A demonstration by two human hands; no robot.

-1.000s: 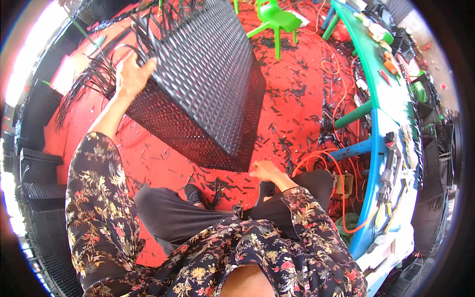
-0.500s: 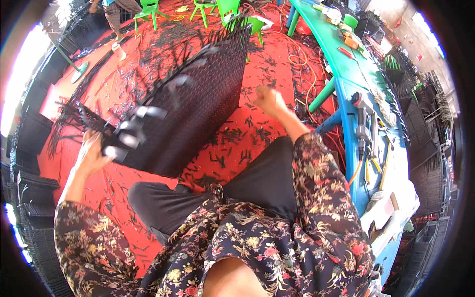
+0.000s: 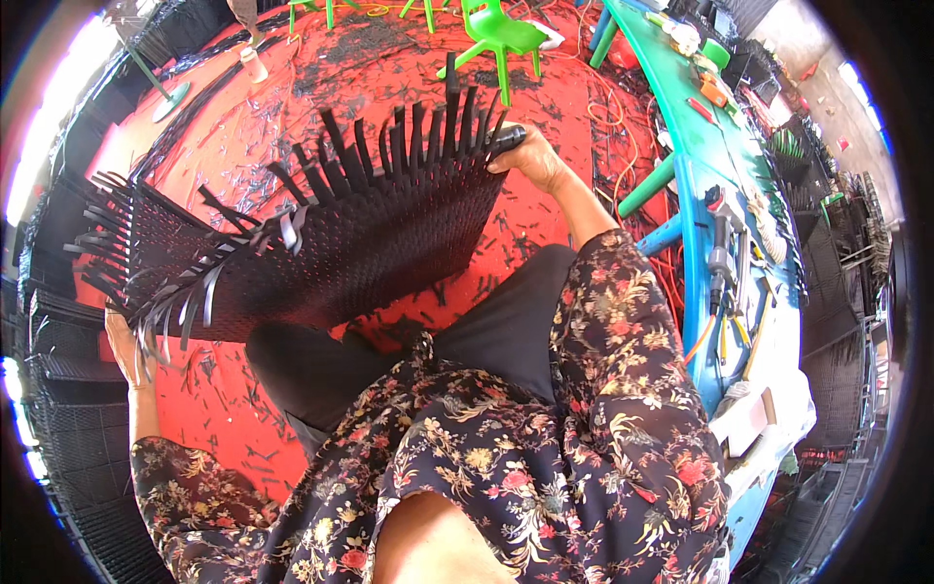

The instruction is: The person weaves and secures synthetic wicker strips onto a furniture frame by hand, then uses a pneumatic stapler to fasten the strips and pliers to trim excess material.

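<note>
A black woven basket (image 3: 360, 255) with loose strip ends sticking up along its rim is held in front of me, above my crossed legs. At its far right corner, my right hand (image 3: 528, 159) grips the rim, fingers closed round the dark strips. My left hand (image 3: 128, 343) is at the near left corner, where hanging strips cover part of the fingers; it appears to clasp the basket's edge. Uneven strip ends fan out at the left side, and a few shine pale in the light.
Black strip scraps lie over the red floor (image 3: 233, 409). A green chair (image 3: 501, 37) stands beyond the basket. To the right runs a blue and green table (image 3: 693, 263) with a power tool (image 3: 720, 243) and hand tools. A pinkish bottle (image 3: 253, 64) stands far left.
My right hand has gone from free in the air to gripping the basket's rim. The basket has turned and come lower and nearer, its open side now facing up more.
</note>
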